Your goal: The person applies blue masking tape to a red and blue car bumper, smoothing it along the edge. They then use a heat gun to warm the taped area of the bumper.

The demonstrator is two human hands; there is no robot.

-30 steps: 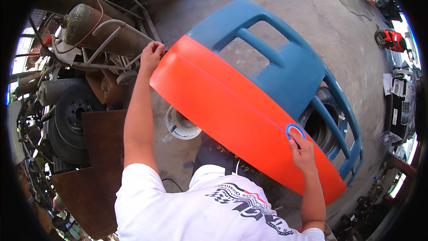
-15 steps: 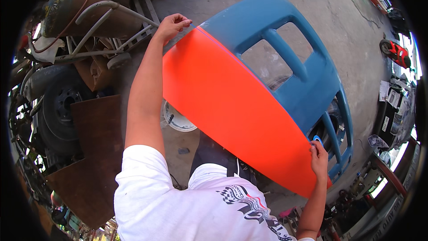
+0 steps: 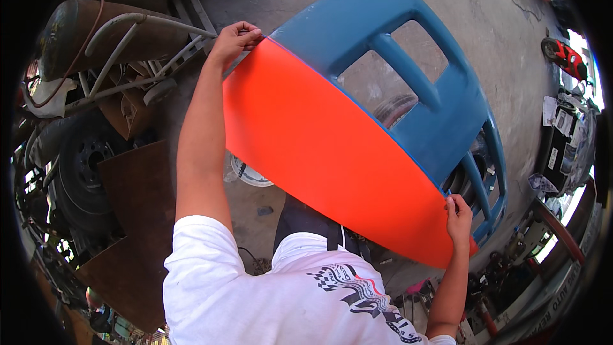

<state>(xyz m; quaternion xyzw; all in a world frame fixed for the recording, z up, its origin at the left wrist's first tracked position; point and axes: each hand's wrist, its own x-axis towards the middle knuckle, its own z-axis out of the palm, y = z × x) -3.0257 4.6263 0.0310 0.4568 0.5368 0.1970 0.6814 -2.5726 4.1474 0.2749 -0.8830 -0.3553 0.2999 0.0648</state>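
In front of me stands a large vehicle bumper, blue (image 3: 440, 134) on its far side with openings through it. Its near side is a bright orange-red section (image 3: 332, 160). A narrow blue tape (image 3: 391, 133) runs along the border between the two colours. At the upper left end of that border, my left hand (image 3: 235, 43) pinches the tape with thumb and fingertips. My right hand (image 3: 458, 218) is closed in a pinch at the border's lower right end, where a bit of blue tape shows by the fingertips.
Gas cylinders (image 3: 118, 29) lie on a metal-framed cart (image 3: 115, 57) to the left, near a wheel (image 3: 86, 160) and a brown board (image 3: 137, 185). A white bucket (image 3: 250, 172) sits under the bumper's near edge. Farther right are a red motor scooter (image 3: 565, 59) and vehicle parts (image 3: 562, 144).
My left hand has shifted slightly left, still at the border's upper end. The blue ring seen by my right hand earlier is no longer visible. The bumper appears slightly higher in view.
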